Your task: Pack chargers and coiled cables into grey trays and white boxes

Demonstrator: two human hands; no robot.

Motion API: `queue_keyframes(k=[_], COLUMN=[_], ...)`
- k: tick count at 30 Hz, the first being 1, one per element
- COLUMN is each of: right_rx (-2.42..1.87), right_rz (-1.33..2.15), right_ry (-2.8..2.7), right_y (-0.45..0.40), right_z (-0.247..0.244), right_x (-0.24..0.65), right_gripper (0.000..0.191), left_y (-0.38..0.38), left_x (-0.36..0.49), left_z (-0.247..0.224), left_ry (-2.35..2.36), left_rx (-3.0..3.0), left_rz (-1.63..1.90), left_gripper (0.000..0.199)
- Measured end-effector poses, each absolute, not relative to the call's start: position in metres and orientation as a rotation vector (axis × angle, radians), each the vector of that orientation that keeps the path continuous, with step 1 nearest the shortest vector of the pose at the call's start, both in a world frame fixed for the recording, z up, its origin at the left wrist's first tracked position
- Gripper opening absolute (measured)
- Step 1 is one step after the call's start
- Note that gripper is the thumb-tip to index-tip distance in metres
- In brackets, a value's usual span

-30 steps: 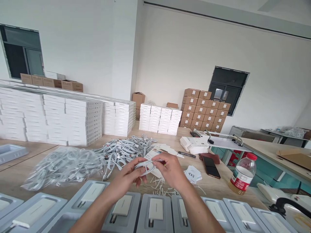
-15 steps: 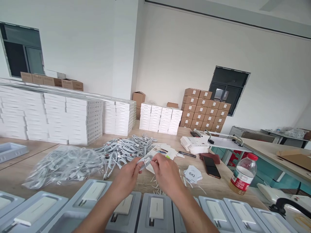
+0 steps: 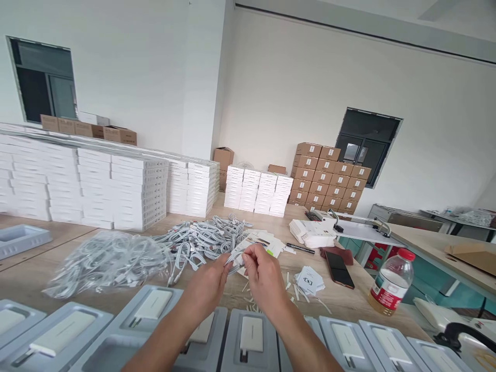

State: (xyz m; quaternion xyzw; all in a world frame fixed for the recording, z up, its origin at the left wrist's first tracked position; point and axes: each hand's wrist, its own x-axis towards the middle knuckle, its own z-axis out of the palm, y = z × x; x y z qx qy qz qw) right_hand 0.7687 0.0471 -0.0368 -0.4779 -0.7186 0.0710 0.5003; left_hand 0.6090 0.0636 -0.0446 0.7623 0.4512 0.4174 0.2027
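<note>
Both of my hands meet above the middle of the table around one coiled light-grey cable. My left hand has its fingers closed on the coil's left side. On the right side, my right hand pinches at the coil with thumb and forefinger; the exact spot is partly hidden by the fingers. Just beyond lies a loose pile of coiled cables. Below my hands stands a row of grey trays, several holding a white charger.
Left of the cable pile lies a clear plastic bag of cables. White box stacks line the back. To the right are square cards, a phone, a marker and a red-capped bottle. Paper strips are scattered nearby.
My right hand's fingers have shifted slightly over the coil, which is now more covered by them. The whole view has moved a little, so things appear slightly further right.
</note>
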Motion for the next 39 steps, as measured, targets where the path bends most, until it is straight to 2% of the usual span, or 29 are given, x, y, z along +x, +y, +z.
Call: queue_keyframes(k=[6,13,16,20,22,24,28,30,34,36,39], right_rx=[-1.125,-1.011,-1.034,-1.228,-1.232,-1.157,-1.055,-1.044,-1.016,-0.99,-0.931], right_rz=[0.043,0.648,0.782,0.461,0.39,0.528,0.795,0.861,1.059,1.13,1.048], right_ry=[-1.776,-1.483,-1.437,-1.531,-1.557,-1.628,-1.681,-1.687,-1.884,-2.025,-2.247], right_y=[0.044,0.048,0.051,0.054,0.053,0.052,0.046,0.039,0.017,0.006,-0.005], right_z=[-0.038,-0.039,-0.04,-0.036,-0.032,-0.028,-0.022,-0.021,-0.029,-0.036,-0.048], right_x=[0.766,0.761,0.763,0.775,0.78,0.785,0.788,0.785,0.766,0.754,0.738], right_gripper=[0.023,0.022,0.023,0.015,0.021,0.026,0.013,0.011,0.009,0.011,0.016], left_y=[0.069,0.068,0.07,0.069,0.066,0.063,0.064,0.07,0.083,0.087,0.087], left_x=[0.609,0.611,0.612,0.61,0.609,0.605,0.59,0.579,0.559,0.555,0.556], left_z=[-0.054,-0.059,-0.06,-0.053,-0.046,-0.041,-0.034,-0.032,-0.032,-0.035,-0.044], left_ry=[1.347,1.144,1.026,0.979,0.964,0.956,0.86,0.819,1.088,1.276,1.363], left_rx=[2.232,2.045,1.834,1.705,1.696,1.701,1.696,1.631,1.661,1.788,1.923], left_rz=[1.186,1.209,1.201,1.117,1.058,0.998,0.872,0.866,1.039,1.011,0.829], left_gripper=[0.015,0.02,0.024,0.019,0.02,0.021,0.021,0.031,0.048,0.047,0.038])
